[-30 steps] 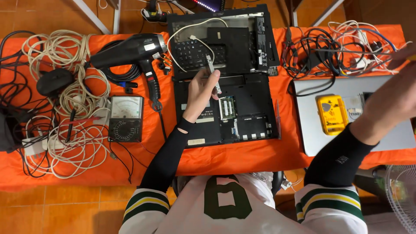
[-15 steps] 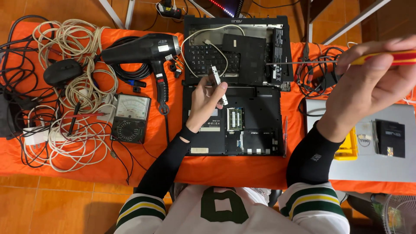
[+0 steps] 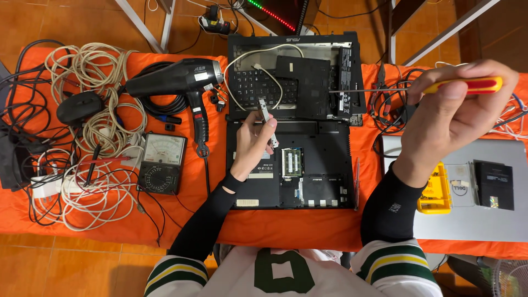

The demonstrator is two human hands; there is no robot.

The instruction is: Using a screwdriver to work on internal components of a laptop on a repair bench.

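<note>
Orange cloth (image 3: 286, 225) over a table on an orange tiled floor, with cables everywhere. The left hand (image 3: 254, 144) is pinching a small silvery metal bracket (image 3: 268, 122) between thumb and fingertips, holding it up just over the top edge of the opened laptop base (image 3: 319, 159). That strip looks thin, stiff and nearly weightless, probably a bit slick and easy to bend or drop, so gripping it by the long edges near the middle seems the safest bet. The right hand (image 3: 454, 110) is closed around the red and yellow handle of a screwdriver (image 3: 418, 87), shaft pointing left over the loose keyboard (image 3: 257, 87); the handle is the obvious place to hold it, light and rigid. Container-wise, the open base has a green memory module (image 3: 292, 161) sitting in its bay, and a yellow bit case (image 3: 435, 190) lies on the closed silver laptop (image 3: 473, 220), though I can't tell what's inside. An analog multimeter (image 3: 161, 163) and a black hair dryer (image 3: 179, 82) sit off to the left.
</note>
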